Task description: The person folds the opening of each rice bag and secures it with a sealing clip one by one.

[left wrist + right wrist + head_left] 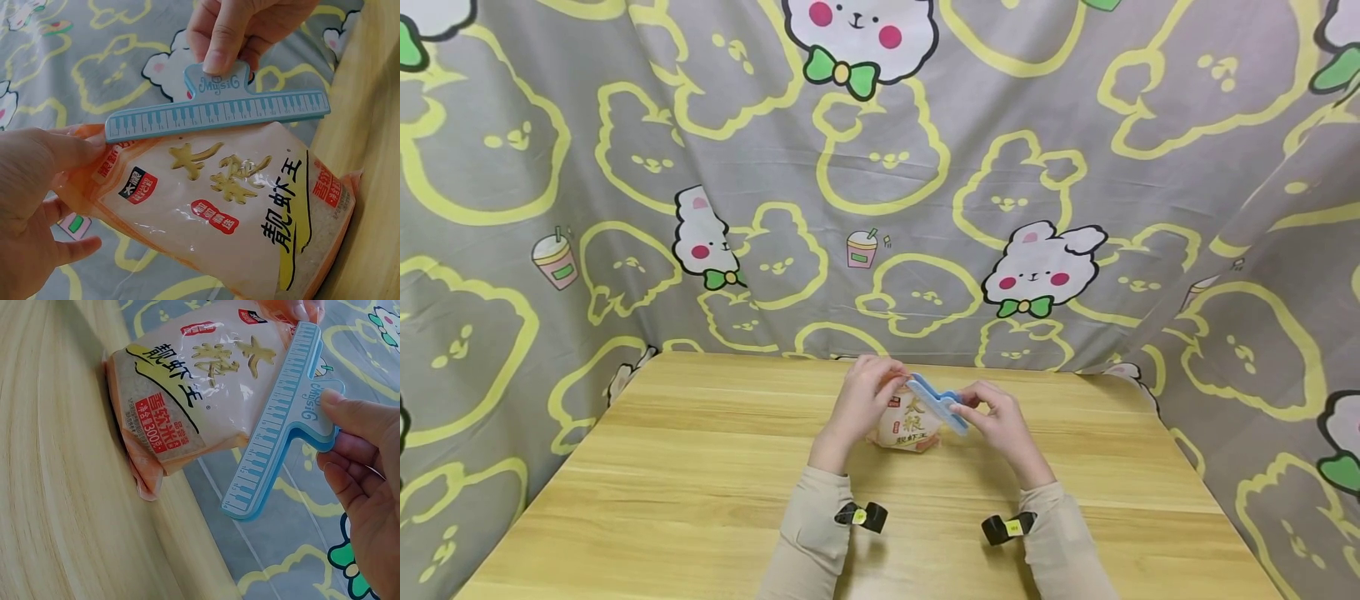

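A plastic bag of rice [907, 425] with orange edges and gold lettering stands upright on the wooden table. My left hand [867, 402] pinches its top corner between thumb and fingers. A long blue clip [219, 117] with a piano-key pattern and the word Music lies along the upper edge of the bag. My right hand [369, 469] pinches the clip's handle, thumb on the printed face and fingers behind. In the right wrist view, the clip's lower end juts out past the bag [187, 381].
The wooden table [685, 500] spreads out around both hands. A grey curtain [760, 167] with yellow outlines and rabbit figures hangs behind it and along both sides. Each sleeve carries a black wrist camera, one on the left [863, 517] and one on the right [1007, 528].
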Demonstrator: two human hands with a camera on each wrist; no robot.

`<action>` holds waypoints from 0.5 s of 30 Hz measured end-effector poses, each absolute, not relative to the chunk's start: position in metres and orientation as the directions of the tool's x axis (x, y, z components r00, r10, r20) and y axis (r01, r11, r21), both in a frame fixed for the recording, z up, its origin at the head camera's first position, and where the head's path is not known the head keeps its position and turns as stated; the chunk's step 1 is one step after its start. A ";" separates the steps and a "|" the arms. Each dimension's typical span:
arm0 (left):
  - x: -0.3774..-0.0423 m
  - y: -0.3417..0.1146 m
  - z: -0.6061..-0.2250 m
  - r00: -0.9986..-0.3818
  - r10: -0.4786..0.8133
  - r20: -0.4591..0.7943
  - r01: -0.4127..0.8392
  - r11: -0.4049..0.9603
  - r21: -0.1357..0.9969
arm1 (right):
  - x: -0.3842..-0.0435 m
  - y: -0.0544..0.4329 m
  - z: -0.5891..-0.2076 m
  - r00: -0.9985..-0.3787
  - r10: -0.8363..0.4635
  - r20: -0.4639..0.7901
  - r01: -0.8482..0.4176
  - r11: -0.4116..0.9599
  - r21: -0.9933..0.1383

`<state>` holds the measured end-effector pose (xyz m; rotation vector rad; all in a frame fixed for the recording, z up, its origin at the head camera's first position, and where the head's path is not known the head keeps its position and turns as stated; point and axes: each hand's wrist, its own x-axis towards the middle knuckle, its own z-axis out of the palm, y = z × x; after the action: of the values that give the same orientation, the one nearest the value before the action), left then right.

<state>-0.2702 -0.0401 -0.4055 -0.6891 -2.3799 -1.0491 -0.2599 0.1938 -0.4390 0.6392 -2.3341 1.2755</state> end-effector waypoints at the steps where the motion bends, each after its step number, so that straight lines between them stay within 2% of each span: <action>1: -0.270 -0.040 -0.405 -0.771 0.261 0.581 0.604 0.590 0.536 | -0.263 0.195 -0.443 -0.815 -0.196 0.545 -0.565 0.477 -0.673; 11: -0.272 -0.044 -0.407 -0.731 0.249 0.635 0.630 0.604 0.488 | -0.267 0.197 -0.447 -0.809 -0.194 0.555 -0.576 0.451 -0.682; 15: -0.272 -0.044 -0.407 -0.738 0.248 0.628 0.627 0.597 0.500 | -0.266 0.197 -0.447 -0.810 -0.195 0.554 -0.573 0.464 -0.675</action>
<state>-0.2716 -0.0444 -0.4069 -0.6929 -2.3223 -1.0011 -0.2661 0.1972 -0.4465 0.6445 -2.3171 1.2918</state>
